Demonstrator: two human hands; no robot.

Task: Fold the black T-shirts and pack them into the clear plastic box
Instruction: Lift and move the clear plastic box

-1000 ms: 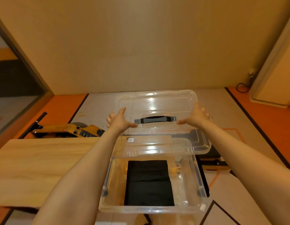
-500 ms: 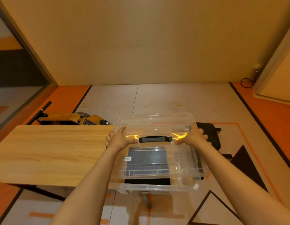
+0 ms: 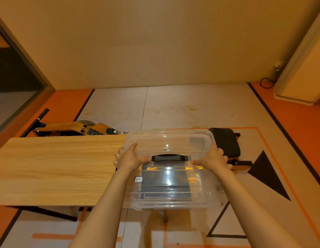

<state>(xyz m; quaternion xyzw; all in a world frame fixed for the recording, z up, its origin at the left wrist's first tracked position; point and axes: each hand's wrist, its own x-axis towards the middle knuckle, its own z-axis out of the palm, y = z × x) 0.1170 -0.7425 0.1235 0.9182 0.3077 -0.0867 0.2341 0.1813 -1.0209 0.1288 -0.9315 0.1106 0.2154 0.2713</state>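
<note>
The clear plastic box (image 3: 175, 203) stands at the right end of the wooden table (image 3: 57, 169). Its clear lid (image 3: 170, 142), with a black handle (image 3: 169, 157) across the middle, lies flat over the box. Through the lid I see a folded black T-shirt (image 3: 164, 183) inside. My left hand (image 3: 128, 158) grips the lid's left edge, thumb on top beside the handle and fingers curled over the side. My right hand (image 3: 212, 158) grips the lid's right edge the same way.
A yellow machine (image 3: 75, 129) with a black pole lies on the floor behind the table. A black padded seat (image 3: 226, 144) stands just right of the box. The table's right edge lies under the box. A black cable (image 3: 265, 83) hangs by the far wall.
The lid was tilted up above the open box; both hands have brought it down flat over the box. My head has risen, so the box appears lower and farther.
</note>
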